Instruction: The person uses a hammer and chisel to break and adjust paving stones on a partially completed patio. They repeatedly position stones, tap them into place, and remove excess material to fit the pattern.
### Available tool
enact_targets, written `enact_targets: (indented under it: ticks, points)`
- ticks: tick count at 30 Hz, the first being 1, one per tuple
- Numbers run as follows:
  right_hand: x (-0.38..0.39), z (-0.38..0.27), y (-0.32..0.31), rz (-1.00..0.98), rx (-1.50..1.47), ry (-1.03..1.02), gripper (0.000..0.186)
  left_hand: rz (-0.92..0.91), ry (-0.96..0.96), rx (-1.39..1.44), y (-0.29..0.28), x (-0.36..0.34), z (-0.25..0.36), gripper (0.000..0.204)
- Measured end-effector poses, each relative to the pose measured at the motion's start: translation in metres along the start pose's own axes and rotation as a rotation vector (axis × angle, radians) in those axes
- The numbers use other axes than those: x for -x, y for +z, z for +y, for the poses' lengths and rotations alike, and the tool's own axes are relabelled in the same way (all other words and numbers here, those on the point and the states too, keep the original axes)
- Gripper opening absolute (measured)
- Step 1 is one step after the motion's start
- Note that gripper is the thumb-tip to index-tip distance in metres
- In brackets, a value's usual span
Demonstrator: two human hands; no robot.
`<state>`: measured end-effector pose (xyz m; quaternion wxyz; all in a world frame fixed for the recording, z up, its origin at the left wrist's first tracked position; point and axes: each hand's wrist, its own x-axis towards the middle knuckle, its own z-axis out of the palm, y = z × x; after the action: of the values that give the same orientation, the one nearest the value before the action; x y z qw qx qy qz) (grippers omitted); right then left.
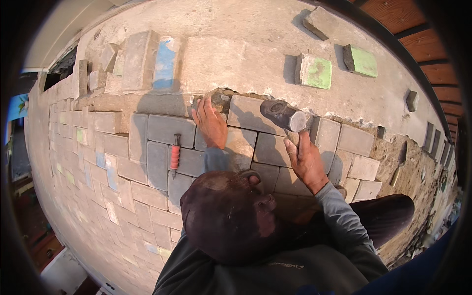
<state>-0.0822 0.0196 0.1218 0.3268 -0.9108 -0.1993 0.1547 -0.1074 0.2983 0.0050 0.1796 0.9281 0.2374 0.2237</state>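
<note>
My right hand [309,163] grips the handle of a club hammer [279,114], its heavy dark steel head raised over the grey paving blocks. My left hand [211,127] lies on the pavers with fingers stretched toward a small gap [223,98] of dark soil and pebbles along the concrete edge. Whether a small piece sits under those fingers is hidden. Left of that hand, a chisel [175,155] with a red ribbed grip rests on the blocks. A grey paver [245,109] borders the gap on its right.
Loose broken blocks with green paint [314,72] lie on the concrete strip [221,59] ahead. A blue-painted block [165,64] and a larger grey slab [139,61] sit at upper left. On the right, a trowel [399,164] lies on bare sand beside the paving's edge.
</note>
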Motion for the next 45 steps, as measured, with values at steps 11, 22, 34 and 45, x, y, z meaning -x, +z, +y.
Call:
enact_targets:
  ticks: [11,22,34,45]
  points:
    - [-0.016,0.005,0.024,-0.21,-0.104,0.084,0.038,0.04,-0.009,0.119,0.018,0.022,-0.02,0.042]
    - [-0.002,0.03,0.042,-0.268,-0.289,0.202,0.043,-0.24,-0.072,0.048,0.017,-0.006,0.027,0.043]
    - [0.011,0.072,0.024,-0.236,-1.338,0.884,0.034,-0.29,-0.028,-0.127,0.032,-0.001,0.047,0.057]
    - [0.008,0.016,-0.007,0.02,-0.142,0.21,0.028,-0.298,0.011,-0.077,0.033,0.0,0.041,0.05]
